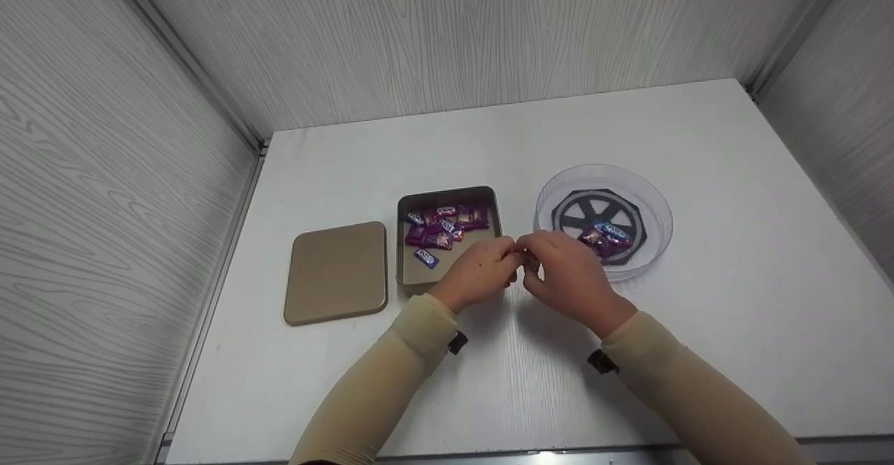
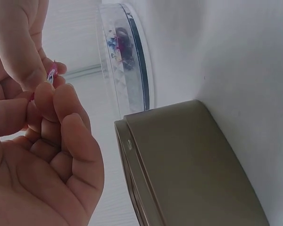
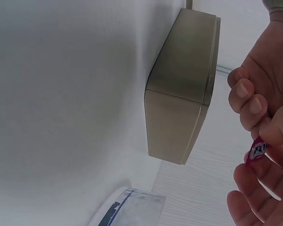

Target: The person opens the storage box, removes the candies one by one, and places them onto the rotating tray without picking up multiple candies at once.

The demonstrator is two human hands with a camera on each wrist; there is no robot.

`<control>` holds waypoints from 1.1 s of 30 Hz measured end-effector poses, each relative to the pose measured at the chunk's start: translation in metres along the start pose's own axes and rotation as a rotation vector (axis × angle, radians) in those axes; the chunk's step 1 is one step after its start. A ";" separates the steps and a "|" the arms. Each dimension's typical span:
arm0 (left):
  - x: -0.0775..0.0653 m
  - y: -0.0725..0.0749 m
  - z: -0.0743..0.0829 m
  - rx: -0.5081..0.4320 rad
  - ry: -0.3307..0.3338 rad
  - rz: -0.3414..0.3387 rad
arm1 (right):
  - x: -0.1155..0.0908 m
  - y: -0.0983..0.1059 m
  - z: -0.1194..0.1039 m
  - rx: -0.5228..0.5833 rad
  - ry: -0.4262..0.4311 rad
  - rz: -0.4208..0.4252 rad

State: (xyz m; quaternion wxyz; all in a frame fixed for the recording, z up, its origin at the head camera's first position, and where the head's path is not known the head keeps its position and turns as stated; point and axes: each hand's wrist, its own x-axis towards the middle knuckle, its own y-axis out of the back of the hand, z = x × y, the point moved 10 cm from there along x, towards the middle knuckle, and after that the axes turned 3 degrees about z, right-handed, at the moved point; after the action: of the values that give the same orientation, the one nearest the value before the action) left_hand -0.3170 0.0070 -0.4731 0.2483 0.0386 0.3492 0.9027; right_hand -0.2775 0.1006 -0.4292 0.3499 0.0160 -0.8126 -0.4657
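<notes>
Fingertips of my left hand point(image 1: 482, 269) and right hand point(image 1: 573, 276) meet in front of the gap between a tin and a round tub. Both hands pinch a small wrapped candy point(image 3: 258, 149), pink-purple with white lettering. In the left wrist view the candy point(image 2: 52, 74) is mostly covered by fingers. The open gold-brown tin point(image 1: 413, 288), beside my left hand, holds several purple and blue wrapped candies point(image 1: 438, 240). Past my right hand stands the clear round tub point(image 1: 660, 217), with a few wrapped candies point(image 1: 606, 238) inside.
The tin's flat gold-brown lid point(image 1: 336, 274) lies on the white table point(image 1: 740, 297) to the left of the tin. A dark spoked octagonal pattern point(image 1: 576, 207) shows in the tub's base. Pale wood-grain panels point(image 1: 447, 39) enclose the table at the back and sides.
</notes>
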 end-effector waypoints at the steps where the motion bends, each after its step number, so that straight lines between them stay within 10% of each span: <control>1: 0.000 0.000 0.000 0.005 0.000 0.003 | 0.000 0.000 0.001 0.001 -0.003 0.000; 12: -0.004 0.024 -0.012 0.185 -0.017 0.108 | -0.002 -0.010 0.065 -0.011 -0.212 -0.144; 24: -0.009 0.047 -0.047 0.191 0.111 0.143 | -0.014 -0.002 0.152 -0.164 -0.431 -0.269; 33: -0.009 0.066 -0.069 0.231 0.158 0.161 | -0.024 0.000 0.168 -0.196 -0.460 -0.309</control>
State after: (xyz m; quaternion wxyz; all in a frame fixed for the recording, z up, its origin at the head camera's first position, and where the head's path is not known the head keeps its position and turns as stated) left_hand -0.3533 -0.0814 -0.4811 0.1408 0.0235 0.4649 0.8738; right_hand -0.3573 0.2343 -0.4969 0.0815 -0.0003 -0.8097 -0.5811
